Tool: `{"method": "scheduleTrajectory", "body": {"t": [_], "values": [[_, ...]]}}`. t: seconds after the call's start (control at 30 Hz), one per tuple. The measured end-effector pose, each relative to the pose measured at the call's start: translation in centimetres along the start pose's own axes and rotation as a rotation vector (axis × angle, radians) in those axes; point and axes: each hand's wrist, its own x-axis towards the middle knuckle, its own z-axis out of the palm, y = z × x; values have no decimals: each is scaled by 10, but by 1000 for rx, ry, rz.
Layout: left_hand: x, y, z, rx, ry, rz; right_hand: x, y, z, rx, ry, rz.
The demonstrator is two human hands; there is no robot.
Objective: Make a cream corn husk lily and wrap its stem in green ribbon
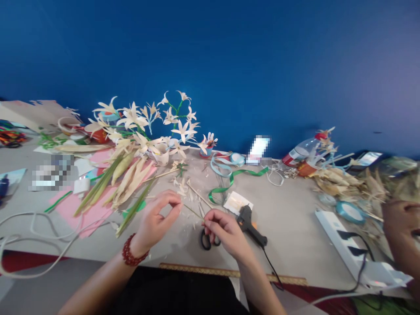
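Observation:
A thin greenish-brown stem or wire [193,211] runs between my two hands above the table. My left hand [159,216], with a red beaded bracelet at the wrist, pinches its left end between thumb and fingers. The other end is pinched in the fingertips of my right hand [225,229]. Just under my right hand lie black-handled scissors [205,240], partly hidden by it. To the right of that hand rests a black glue gun [251,225], its nozzle end near a white square pad [233,201]. Thin pale sticks [198,194] lie beyond my hands.
Husk-like white flowers [133,118] stand in cups at the back left. Corn husks [131,183] lie on pink paper [70,210]. Green ribbon [232,177] curls mid-table. A power strip [341,245] sits at right, near another person's hand [400,223]. White cables [31,236] loop left.

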Motion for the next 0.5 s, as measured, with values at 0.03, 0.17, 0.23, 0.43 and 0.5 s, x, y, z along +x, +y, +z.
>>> {"method": "scheduleTrajectory", "body": {"t": [0.03, 0.17, 0.23, 0.43, 0.5], "values": [[0, 1, -1, 16, -1, 19, 0, 1, 0, -3, -1, -1], [2, 3, -5, 81, 4, 75, 0, 2, -1, -23, -19, -4], [2, 4, -8, 103, -2, 74, -1, 3, -1, -47, -10, -11], [-6, 5, -9, 150, -43, 117, 3, 13, 8, 49, 272, -138], [-9, 6, -5, 182, -32, 192, 6, 18, 13, 196, 382, -172]]}}
